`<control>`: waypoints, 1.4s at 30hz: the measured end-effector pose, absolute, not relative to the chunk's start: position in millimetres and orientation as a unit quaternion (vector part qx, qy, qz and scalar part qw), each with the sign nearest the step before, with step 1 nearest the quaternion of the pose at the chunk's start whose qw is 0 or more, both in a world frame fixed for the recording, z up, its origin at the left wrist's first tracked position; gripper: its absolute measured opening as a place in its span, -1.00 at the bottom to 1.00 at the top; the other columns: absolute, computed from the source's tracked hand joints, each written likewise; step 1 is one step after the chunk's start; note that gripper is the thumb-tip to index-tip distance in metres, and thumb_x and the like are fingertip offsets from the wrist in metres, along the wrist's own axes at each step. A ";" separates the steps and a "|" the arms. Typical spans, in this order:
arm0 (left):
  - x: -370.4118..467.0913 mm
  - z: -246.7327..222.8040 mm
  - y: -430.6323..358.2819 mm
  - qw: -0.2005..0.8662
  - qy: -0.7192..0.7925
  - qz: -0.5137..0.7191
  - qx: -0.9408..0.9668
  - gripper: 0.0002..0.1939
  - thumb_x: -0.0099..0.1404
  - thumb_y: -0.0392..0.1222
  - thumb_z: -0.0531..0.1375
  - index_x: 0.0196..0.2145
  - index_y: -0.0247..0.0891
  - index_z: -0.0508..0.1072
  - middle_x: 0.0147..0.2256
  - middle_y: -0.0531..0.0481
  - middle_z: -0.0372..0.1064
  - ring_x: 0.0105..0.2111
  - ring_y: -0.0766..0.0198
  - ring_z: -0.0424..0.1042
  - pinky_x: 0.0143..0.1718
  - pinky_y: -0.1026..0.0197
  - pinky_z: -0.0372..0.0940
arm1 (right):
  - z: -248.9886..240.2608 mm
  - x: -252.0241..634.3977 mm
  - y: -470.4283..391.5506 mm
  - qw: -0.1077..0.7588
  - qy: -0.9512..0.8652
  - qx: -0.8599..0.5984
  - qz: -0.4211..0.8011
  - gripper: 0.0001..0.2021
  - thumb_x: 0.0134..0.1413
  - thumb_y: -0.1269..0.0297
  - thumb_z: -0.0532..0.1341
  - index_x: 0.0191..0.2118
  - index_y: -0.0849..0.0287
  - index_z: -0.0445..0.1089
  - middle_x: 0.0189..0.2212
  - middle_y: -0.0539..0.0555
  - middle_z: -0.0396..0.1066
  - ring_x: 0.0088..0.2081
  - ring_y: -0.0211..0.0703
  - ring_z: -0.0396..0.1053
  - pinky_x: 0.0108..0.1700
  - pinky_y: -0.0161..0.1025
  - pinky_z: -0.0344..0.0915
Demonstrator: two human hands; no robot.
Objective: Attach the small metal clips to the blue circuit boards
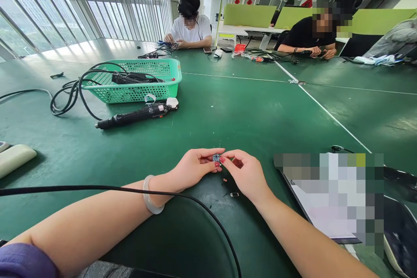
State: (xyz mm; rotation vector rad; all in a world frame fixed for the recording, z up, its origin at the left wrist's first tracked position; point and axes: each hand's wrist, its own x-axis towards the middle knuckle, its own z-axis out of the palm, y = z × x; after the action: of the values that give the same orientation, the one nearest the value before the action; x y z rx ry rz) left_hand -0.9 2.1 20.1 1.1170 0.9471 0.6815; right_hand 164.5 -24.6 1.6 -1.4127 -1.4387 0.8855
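A small dark circuit board (216, 157) is pinched between the thumb and fingers of my left hand (195, 167), just above the green table. My right hand (243, 171) meets it from the right, its thumb and forefinger closed at the board's edge; whether they grip the board or a tiny part there is too small to tell. Below my fingertips on the table lie a tiny orange piece (225, 180) and a small rectangular metal-like frame (234, 194).
Beyond my left hand are a black electric screwdriver (137, 115) and a green basket (130, 94) with cables. A black cable (208, 210) crosses over my left forearm. A clipboard-like item (322, 208) lies at right. Two people (192, 26) sit across the table (228, 113).
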 end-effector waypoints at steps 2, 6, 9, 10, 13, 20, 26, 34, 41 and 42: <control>-0.4 22.3 1.9 0.687 0.428 0.326 0.488 -0.54 0.21 -0.48 0.23 0.07 -0.32 0.47 -0.44 0.12 0.41 -0.38 0.42 0.51 -0.16 0.29 0.39 | 0.9 169.7 -22.6 0.435 -0.589 -0.577 0.362 -0.77 0.06 0.11 0.25 -0.31 0.14 0.55 -0.49 0.03 0.46 -0.52 -0.22 0.28 -0.43 -0.23 0.27; 0.3 21.9 2.8 0.675 0.456 0.367 0.449 -0.65 0.22 -0.46 0.24 -0.03 -0.33 0.52 -0.49 0.15 0.32 -0.40 0.42 0.51 -0.18 0.29 0.39 | -1.3 176.7 -20.3 0.336 -0.683 -0.585 0.279 -0.86 0.09 0.34 0.23 -0.25 0.08 0.55 -0.32 0.03 0.50 -0.38 -0.19 0.34 -0.27 -0.19 0.29; 0.4 19.2 4.7 0.688 0.465 0.384 0.404 -0.69 0.24 -0.48 0.22 -0.07 -0.32 0.53 -0.37 0.05 0.44 -0.35 0.42 0.52 -0.10 0.26 0.39 | -3.4 175.5 -19.3 0.248 -0.735 -0.585 0.236 -0.86 0.13 0.44 0.21 -0.29 0.10 0.52 -0.24 0.04 0.48 -0.21 -0.13 0.38 -0.16 -0.17 0.27; 0.6 18.5 5.1 0.694 0.465 0.385 0.392 -0.69 0.24 -0.48 0.21 -0.07 -0.32 0.52 -0.31 0.01 0.47 -0.33 0.41 0.53 -0.06 0.23 0.39 | -4.1 174.5 -18.8 0.229 -0.743 -0.586 0.228 -0.86 0.15 0.45 0.20 -0.33 0.11 0.50 -0.25 0.04 0.47 -0.19 -0.12 0.38 -0.15 -0.17 0.26; 1.3 18.3 5.6 0.711 0.462 0.377 0.373 -0.71 0.28 -0.45 0.18 -0.06 -0.31 0.51 -0.18 -0.06 0.50 -0.29 0.38 0.54 0.04 0.15 0.39 | -5.3 172.9 -17.6 0.212 -0.747 -0.592 0.215 -0.80 0.16 0.50 0.16 -0.44 0.15 0.41 -0.31 0.03 0.45 -0.22 -0.13 0.36 -0.18 -0.18 0.25; 3.0 21.7 3.5 0.715 0.461 0.351 0.391 -0.78 0.33 -0.43 0.14 -0.09 -0.33 0.46 -0.19 -0.08 0.52 -0.26 0.39 0.52 -0.04 0.20 0.41 | 4.0 170.5 -27.2 0.400 -0.674 -0.577 0.232 -0.88 0.17 0.35 0.19 -0.36 0.09 0.46 -0.41 -0.04 0.49 -0.45 -0.24 0.35 -0.38 -0.25 0.27; 4.0 17.6 0.2 0.701 0.451 0.321 0.450 -0.78 0.18 -0.45 0.28 -0.21 -0.31 0.42 -0.31 0.04 0.50 -0.35 0.43 0.49 -0.19 0.27 0.41 | 6.5 163.8 -31.4 0.434 -0.697 -0.552 0.144 -0.88 0.13 0.39 0.22 -0.39 0.12 0.48 -0.40 -0.03 0.50 -0.38 -0.23 0.37 -0.35 -0.26 0.29; 3.4 19.6 0.8 0.702 0.453 0.327 0.442 -0.80 0.18 -0.46 0.28 -0.25 -0.33 0.38 -0.34 0.02 0.50 -0.33 0.40 0.51 -0.22 0.29 0.39 | 10.8 170.9 -30.4 0.454 -0.673 -0.539 0.224 -0.84 0.15 0.32 0.22 -0.35 0.07 0.58 -0.39 0.04 0.46 -0.40 -0.24 0.38 -0.42 -0.28 0.29; -0.7 15.3 8.4 0.731 0.441 0.398 0.337 -0.85 0.29 -0.44 0.19 -0.18 -0.33 0.38 -0.23 -0.04 0.50 -0.26 0.39 0.54 -0.16 0.28 0.40 | 15.1 189.4 -29.0 0.283 -0.723 -0.552 0.305 -0.90 0.04 0.34 0.27 -0.36 0.06 0.56 -0.36 0.00 0.47 -0.43 -0.24 0.35 -0.37 -0.24 0.29; -0.6 15.0 8.4 0.728 0.443 0.402 0.335 -0.85 0.31 -0.45 0.17 -0.17 -0.33 0.38 -0.23 -0.04 0.49 -0.26 0.39 0.54 -0.15 0.28 0.40 | 15.1 190.5 -29.5 0.233 -0.736 -0.556 0.309 -0.92 0.00 0.36 0.30 -0.36 0.05 0.55 -0.36 -0.01 0.46 -0.44 -0.25 0.33 -0.38 -0.25 0.27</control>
State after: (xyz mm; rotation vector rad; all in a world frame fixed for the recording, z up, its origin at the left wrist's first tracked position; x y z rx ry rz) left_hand -0.6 8.4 15.0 0.7377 0.9761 0.8855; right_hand 190.5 -29.5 15.1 -1.5275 -2.0200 0.8478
